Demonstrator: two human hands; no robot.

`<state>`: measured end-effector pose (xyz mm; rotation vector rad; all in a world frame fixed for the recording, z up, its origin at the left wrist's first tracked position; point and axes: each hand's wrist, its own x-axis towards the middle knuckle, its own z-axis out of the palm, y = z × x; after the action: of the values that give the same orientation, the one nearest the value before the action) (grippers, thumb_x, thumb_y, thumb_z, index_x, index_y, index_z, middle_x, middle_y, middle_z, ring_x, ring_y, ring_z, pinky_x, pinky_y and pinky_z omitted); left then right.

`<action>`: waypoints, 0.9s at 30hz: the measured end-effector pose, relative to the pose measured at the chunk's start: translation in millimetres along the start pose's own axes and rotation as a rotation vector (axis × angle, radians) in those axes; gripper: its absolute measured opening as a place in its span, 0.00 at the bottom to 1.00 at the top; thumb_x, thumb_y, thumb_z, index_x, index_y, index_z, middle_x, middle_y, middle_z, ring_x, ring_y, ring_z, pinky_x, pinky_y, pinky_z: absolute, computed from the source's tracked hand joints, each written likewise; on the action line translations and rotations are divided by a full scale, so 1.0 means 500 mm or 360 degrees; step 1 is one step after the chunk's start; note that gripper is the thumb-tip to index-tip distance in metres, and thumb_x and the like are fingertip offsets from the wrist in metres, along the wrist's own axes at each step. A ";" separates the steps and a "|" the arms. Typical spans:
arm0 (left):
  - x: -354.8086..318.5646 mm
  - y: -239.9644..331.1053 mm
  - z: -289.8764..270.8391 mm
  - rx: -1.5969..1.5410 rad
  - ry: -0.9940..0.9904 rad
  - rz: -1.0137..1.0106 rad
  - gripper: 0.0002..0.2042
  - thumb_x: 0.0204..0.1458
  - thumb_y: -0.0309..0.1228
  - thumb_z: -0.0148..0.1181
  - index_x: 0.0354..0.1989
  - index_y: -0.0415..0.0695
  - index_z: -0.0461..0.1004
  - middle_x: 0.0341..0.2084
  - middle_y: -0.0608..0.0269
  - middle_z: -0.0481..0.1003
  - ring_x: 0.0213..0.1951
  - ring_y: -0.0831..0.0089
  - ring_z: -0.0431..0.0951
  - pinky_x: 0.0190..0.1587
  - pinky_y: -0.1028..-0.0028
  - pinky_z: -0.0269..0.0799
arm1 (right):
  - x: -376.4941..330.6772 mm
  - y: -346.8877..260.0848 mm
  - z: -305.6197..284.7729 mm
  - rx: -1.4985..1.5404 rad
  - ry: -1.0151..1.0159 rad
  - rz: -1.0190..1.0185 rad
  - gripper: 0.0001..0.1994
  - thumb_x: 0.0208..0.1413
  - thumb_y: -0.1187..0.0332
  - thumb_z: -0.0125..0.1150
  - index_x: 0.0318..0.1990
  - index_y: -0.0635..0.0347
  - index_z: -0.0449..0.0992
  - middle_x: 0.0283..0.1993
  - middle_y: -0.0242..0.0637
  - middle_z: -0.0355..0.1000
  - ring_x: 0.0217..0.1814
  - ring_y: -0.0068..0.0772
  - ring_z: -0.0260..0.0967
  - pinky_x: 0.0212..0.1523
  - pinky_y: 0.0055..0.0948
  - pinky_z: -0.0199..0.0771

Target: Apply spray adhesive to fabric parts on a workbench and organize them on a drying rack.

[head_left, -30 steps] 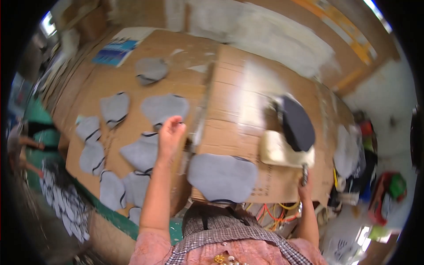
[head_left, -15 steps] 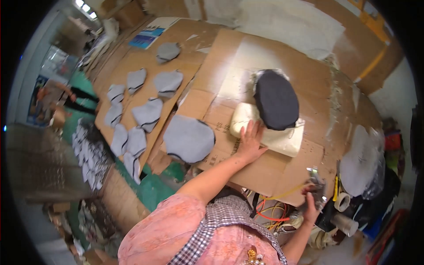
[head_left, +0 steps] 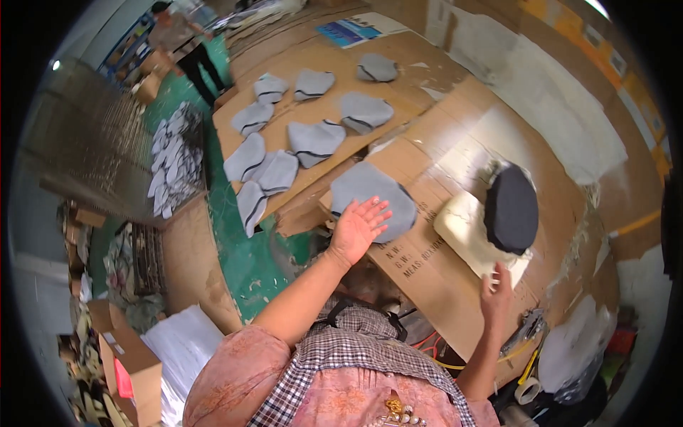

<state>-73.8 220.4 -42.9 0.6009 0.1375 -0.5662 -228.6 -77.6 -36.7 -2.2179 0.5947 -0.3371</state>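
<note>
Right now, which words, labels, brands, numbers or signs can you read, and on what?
I won't copy wording, but print shows here:
Cardboard sheet: dark printed lines, partly readable.
Blue-and-white sheet: marks too small to read.
Open carton: pale label, any print too small.
Grey piece by the left hand: none visible.

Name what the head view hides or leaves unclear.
In the head view:
Near grey piece: partly hidden by the left hand.
Cream block: partly hidden by the black oval pad.
Right hand: viewing angle hides whether it touches the block.
Heap of grey pieces: too small and overlapped to count.
</note>
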 end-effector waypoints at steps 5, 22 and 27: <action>-0.031 0.061 -0.148 0.0086 0.0363 0.0202 0.24 0.53 0.50 0.39 0.49 0.42 0.63 0.50 0.57 0.64 0.50 0.63 0.65 0.51 0.65 0.56 | -0.005 -0.071 0.151 0.0090 -0.0387 0.0042 0.16 0.44 0.73 0.57 0.44 0.62 0.67 0.41 0.41 0.67 0.42 0.38 0.65 0.43 0.31 0.65; 0.568 -0.019 0.097 0.2885 0.0028 0.0394 0.32 0.51 0.53 0.38 0.59 0.45 0.50 0.58 0.56 0.54 0.62 0.55 0.42 0.60 0.53 0.36 | -0.120 0.161 0.144 -0.1036 0.0113 -0.0109 0.25 0.44 0.62 0.50 0.51 0.63 0.61 0.59 0.49 0.51 0.61 0.53 0.44 0.58 0.48 0.44; 0.707 -0.069 0.060 0.3358 0.0307 0.0049 0.35 0.49 0.55 0.38 0.62 0.47 0.43 0.62 0.61 0.42 0.63 0.55 0.34 0.60 0.52 0.31 | -0.106 0.170 0.163 -0.1003 -0.0029 -0.0047 0.26 0.44 0.61 0.48 0.53 0.63 0.58 0.60 0.50 0.48 0.63 0.54 0.40 0.58 0.50 0.41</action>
<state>203.4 16.0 -135.4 2.6923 -0.3852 -0.4430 -265.4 -46.7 -156.9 -2.8289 0.7305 -0.1520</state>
